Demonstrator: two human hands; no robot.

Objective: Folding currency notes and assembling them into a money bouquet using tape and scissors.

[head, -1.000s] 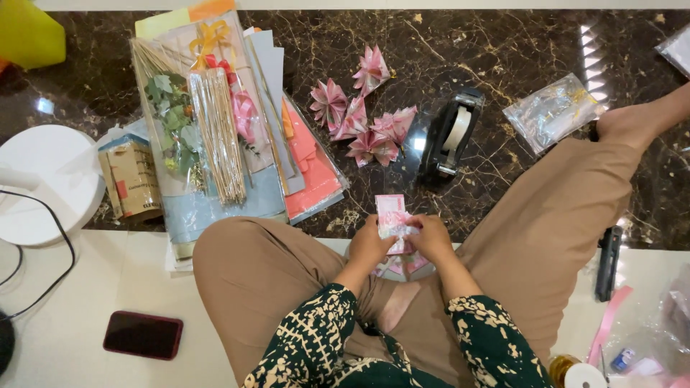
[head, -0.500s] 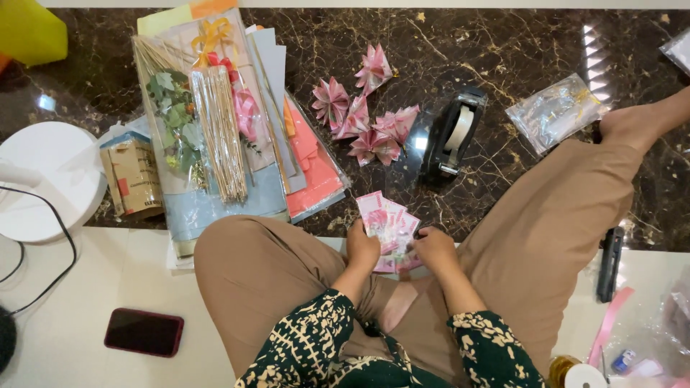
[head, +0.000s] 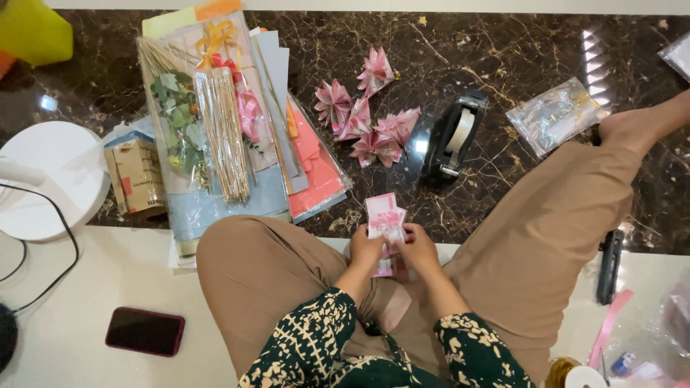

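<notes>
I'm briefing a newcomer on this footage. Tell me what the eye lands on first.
First, the left hand and right hand meeting over the lap, holding a small stack of pink paper slips. Beyond them on the dark marble floor lies a cluster of folded pink paper flowers, beside a black tape dispenser.

A small stack of pink paper notes is held upright between both hands, above the lap of the seated person. The notes are rectangular, pale pink with darker pink print, and slightly offset from one another so that two top edges are seen. The upper half stands free over the edge of the dark marble floor; the lower half is covered by the fingers. The left hand grips the left edge, the right hand the right edge. A further pink strip is seen below, between the two wrists.
</notes>
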